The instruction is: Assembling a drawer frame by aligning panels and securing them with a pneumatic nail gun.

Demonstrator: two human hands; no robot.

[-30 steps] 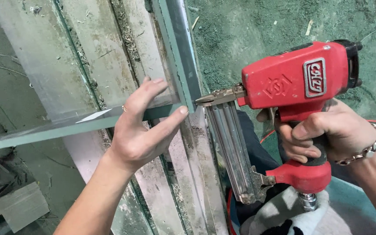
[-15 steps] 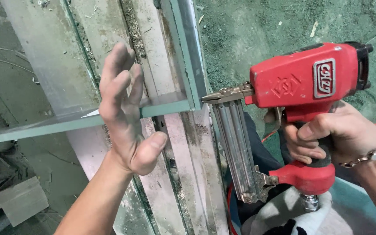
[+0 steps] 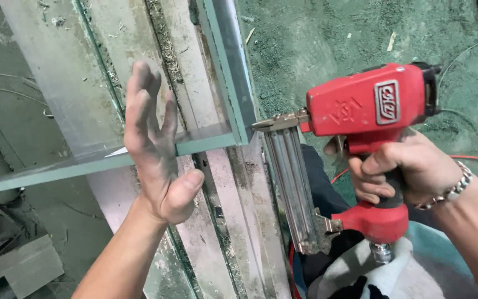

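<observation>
My right hand grips the handle of a red nail gun, a finger near its trigger. The gun's metal nose touches the outer side of a green-grey upright strip where a horizontal green-grey strip meets it at a corner joint. My left hand is lifted off the horizontal strip, palm flat and fingers straight, hovering just in front of it. A silver chain bracelet sits on my right wrist.
Dusty pale boards lie under the frame on a grey-green floor littered with chips. A grey offcut lies at lower left. A red hose runs behind the gun. Cloth covers my lap at lower right.
My left hand let go of the horizontal strip it was pressing and rose with fingers straight. The nail gun stayed at the corner joint.
</observation>
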